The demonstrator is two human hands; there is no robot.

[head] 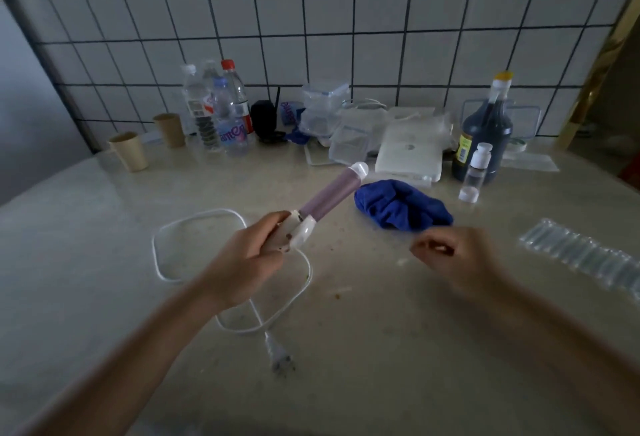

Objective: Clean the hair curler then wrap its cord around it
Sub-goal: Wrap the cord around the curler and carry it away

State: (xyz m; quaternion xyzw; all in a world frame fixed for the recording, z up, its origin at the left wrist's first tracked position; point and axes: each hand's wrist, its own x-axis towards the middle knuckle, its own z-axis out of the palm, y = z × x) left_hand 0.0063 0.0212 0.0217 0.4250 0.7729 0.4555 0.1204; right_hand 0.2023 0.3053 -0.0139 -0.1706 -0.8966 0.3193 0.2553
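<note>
Hair curler [322, 200] up off the table [104, 227], gripped at its white handle by the left hand [249, 255], fingers wrapped tight round it. Purple barrel with a white cap, pointing up and away from that hand toward the blue cloth [401, 207]. Brown spots on the handle. White cord [194, 217] looping on the table beside and under the left hand, plug [277, 352] below the wrist. Right hand [450, 255] just below the cloth, fingers curled in, blurry; hard to tell if pinching anything. Small clear bottle [474, 175] and big dark bottle [485, 134] beyond the right hand; cups [128, 151] far beyond the left.
</note>
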